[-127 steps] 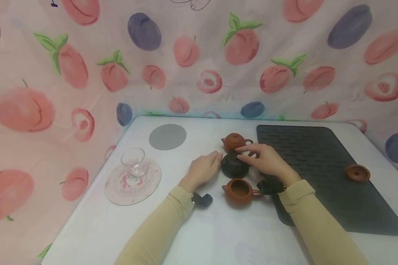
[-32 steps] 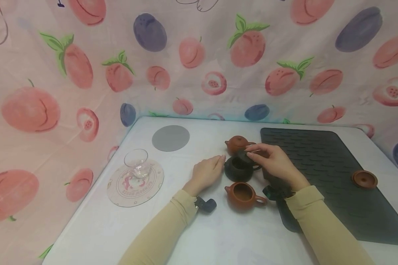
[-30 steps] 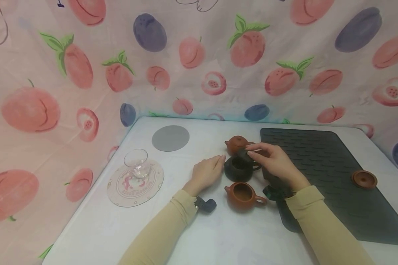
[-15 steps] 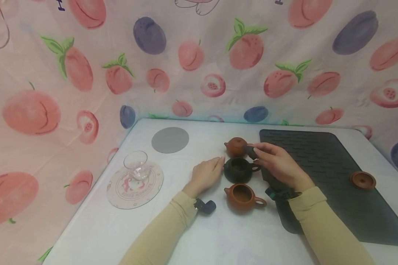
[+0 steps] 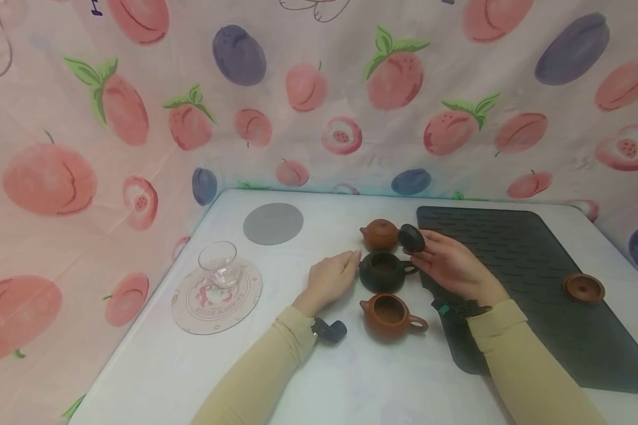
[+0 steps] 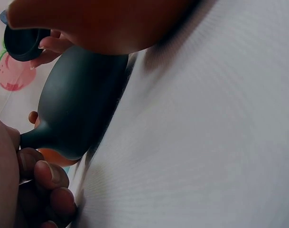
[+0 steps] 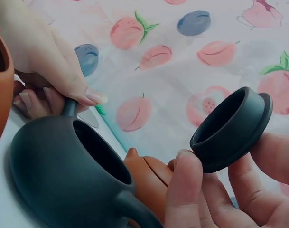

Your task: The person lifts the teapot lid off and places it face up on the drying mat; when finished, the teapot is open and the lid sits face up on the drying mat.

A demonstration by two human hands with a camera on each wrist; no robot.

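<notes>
Lifted off since the earlier frame, the dark lid [image 5: 412, 238] now sits pinched in the right hand [image 5: 453, 267], tilted above and right of the open dark teapot [image 5: 384, 272]. Left hand [image 5: 331, 275] rests relaxed against that teapot's spout side.

A home tea corner (fruit-print cloth [image 5: 319, 100] draped behind white table [image 5: 308, 378]).

**Matt clay, ribbed rubber, clear glass**

The dark teapot [image 5: 383, 271] and its lid [image 5: 412, 238] look like matt, smooth unglazed clay, as do the two reddish-brown pots [image 5: 389, 317]. The dark mat [image 5: 516, 260] is ribbed and rubbery. The cup [image 5: 219, 262] is clear, glossy glass. The desk [image 5: 191, 366] is smooth white; the backdrop [image 5: 138, 118] is printed cloth.
</notes>
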